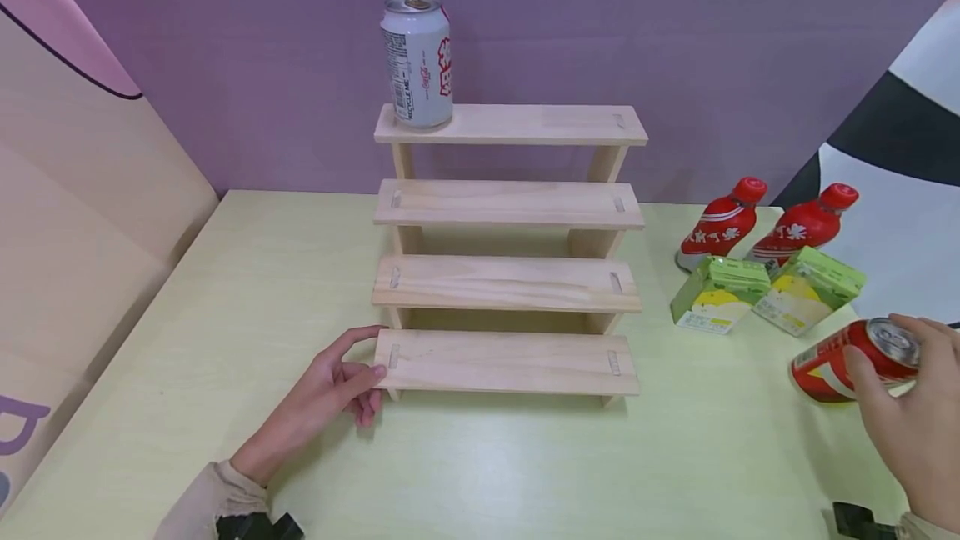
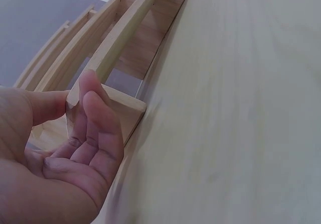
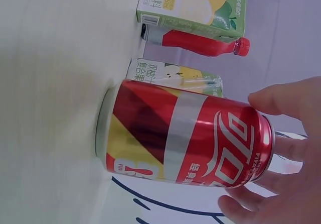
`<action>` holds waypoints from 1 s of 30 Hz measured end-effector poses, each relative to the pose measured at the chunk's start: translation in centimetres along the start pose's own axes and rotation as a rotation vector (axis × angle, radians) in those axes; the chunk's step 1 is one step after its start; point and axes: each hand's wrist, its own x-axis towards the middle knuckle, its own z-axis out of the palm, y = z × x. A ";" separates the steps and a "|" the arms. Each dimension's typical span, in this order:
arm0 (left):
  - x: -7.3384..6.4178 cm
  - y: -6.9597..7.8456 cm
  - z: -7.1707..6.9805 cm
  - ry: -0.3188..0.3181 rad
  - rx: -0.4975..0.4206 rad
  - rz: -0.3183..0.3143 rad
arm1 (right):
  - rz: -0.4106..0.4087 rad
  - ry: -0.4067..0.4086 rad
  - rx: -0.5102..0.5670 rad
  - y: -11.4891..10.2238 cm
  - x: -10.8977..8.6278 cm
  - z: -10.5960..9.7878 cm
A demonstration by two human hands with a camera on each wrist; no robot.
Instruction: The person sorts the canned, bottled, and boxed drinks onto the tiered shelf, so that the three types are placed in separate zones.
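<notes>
My left hand (image 1: 333,386) pinches the left end of the lowest step of a four-tier wooden display stand (image 1: 506,363), thumb in front and index finger behind. The left wrist view shows the other fingers curled beside that step (image 2: 123,106). At the far right, my right hand (image 1: 911,407) holds a red soda can (image 1: 825,365) near its top rim. In the right wrist view the can (image 3: 185,133) has its base at the tabletop, thumb and fingers on opposite sides. On the top tier's left end stands a white soda can (image 1: 420,65).
Two red bottles (image 1: 723,223) with red caps stand at the right back of the table (image 1: 247,290). Two green-and-yellow drink cartons (image 1: 720,294) are in front of them, close to the red can. A purple backdrop (image 1: 540,23) rises behind the stand.
</notes>
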 end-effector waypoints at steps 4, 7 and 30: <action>-0.6 -0.1 -0.2 0.016 0.000 0.001 | -0.002 -0.035 -0.007 -0.2 0.5 0.5; -1.1 -0.1 -0.4 0.030 -0.003 -0.001 | -0.009 -0.063 0.003 -0.4 0.8 0.9; -0.3 0.3 0.0 0.033 0.041 0.002 | 0.124 0.071 0.145 3.5 1.5 3.9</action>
